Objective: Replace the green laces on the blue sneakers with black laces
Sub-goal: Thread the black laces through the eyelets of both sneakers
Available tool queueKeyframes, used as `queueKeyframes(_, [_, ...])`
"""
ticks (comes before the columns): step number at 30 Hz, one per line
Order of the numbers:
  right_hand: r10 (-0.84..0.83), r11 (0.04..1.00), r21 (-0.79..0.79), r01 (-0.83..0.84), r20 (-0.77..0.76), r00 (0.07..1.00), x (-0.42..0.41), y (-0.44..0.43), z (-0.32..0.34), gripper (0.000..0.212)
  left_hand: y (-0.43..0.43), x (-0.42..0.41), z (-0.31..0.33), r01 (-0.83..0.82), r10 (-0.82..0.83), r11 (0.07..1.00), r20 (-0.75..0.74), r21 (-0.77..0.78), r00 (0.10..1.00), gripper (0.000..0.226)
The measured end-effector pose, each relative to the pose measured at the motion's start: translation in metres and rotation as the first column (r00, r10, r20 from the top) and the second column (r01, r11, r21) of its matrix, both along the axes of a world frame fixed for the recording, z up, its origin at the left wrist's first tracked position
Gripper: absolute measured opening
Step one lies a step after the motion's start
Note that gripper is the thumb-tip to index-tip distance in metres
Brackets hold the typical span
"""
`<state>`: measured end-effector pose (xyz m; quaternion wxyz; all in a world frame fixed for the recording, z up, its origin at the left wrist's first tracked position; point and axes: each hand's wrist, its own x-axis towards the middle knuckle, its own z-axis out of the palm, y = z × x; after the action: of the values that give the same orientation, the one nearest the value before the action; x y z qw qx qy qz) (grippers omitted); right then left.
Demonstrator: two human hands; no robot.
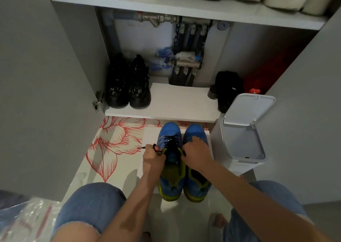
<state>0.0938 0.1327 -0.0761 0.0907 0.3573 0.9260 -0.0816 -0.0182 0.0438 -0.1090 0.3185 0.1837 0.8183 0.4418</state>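
Observation:
Two blue sneakers with yellow-green trim stand side by side on the floor, toes pointing away from me. The left sneaker [170, 133] has a black lace [170, 140] threaded through its eyelets. My left hand [153, 156] pinches one end of that lace, whose tip sticks out to the left. My right hand [196, 154] holds the sneaker's right edge by the tongue and lies over the right sneaker [196, 131], hiding its eyelets. No green lace shows.
A white pedal bin [239, 140] with its lid up stands right of the sneakers. An open cabinet ahead holds black shoes [127, 87] on its low shelf [175, 101]. A red floral mat [114, 144] lies left. My knees frame the bottom.

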Motion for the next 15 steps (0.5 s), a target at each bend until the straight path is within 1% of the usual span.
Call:
queueKeyframes(2, [-0.006,0.995,-0.103,0.005,-0.012,1.000,0.003,0.009,0.008,0.029,0.005,-0.004,0.007,0.064,-0.065,0.997,0.026,0.047,0.998,0.019])
queueKeyframes(4, [-0.045,0.958,-0.284,0.031,-0.043,0.998,0.001,0.021,0.023,0.030,0.009,-0.006,0.022,0.049,-0.063,0.984,0.073,0.173,0.995,0.016])
queueKeyframes(5, [-0.091,0.914,-0.403,0.049,-0.087,0.992,-0.001,0.028,0.033,0.027,0.011,-0.006,0.031,0.007,-0.041,0.971,0.138,0.237,0.990,0.016])
queueKeyframes(7, [-0.250,0.766,-0.639,0.066,-0.202,0.947,-0.008,0.039,0.057,0.025,0.016,-0.008,0.050,-0.051,-0.020,0.953,0.229,0.299,0.973,0.020])
queueKeyframes(8, [-0.320,0.696,-0.716,0.052,-0.244,0.915,-0.012,0.043,0.070,0.024,0.019,-0.009,0.058,-0.050,-0.035,0.947,0.257,0.316,0.966,0.023])
queueKeyframes(9, [-0.367,0.644,-0.765,0.030,-0.274,0.889,-0.016,0.046,0.084,0.023,0.021,-0.010,0.066,-0.040,-0.065,0.939,0.290,0.342,0.955,0.024])
queueKeyframes(10, [-0.392,0.614,-0.789,0.006,-0.299,0.870,-0.020,0.048,0.096,0.022,0.023,-0.011,0.075,-0.011,-0.105,0.935,0.304,0.356,0.947,0.024])
queueKeyframes(12, [-0.450,0.596,-0.802,-0.039,-0.374,0.811,-0.028,0.050,0.115,0.017,0.026,-0.013,0.089,0.067,-0.170,0.935,0.274,0.348,0.947,0.031])
queueKeyframes(13, [-0.497,0.580,-0.812,-0.060,-0.412,0.764,-0.032,0.050,0.123,0.016,0.028,-0.013,0.095,0.103,-0.200,0.931,0.250,0.351,0.947,0.033])
queueKeyframes(14, [-0.551,0.541,-0.836,-0.091,-0.434,0.712,-0.037,0.050,0.130,0.017,0.029,-0.012,0.101,0.136,-0.228,0.923,0.227,0.359,0.947,0.034])
queueKeyframes(15, [-0.605,0.481,-0.867,-0.130,-0.435,0.667,-0.043,0.050,0.136,0.018,0.031,-0.010,0.108,0.164,-0.257,0.914,0.218,0.370,0.941,0.035])
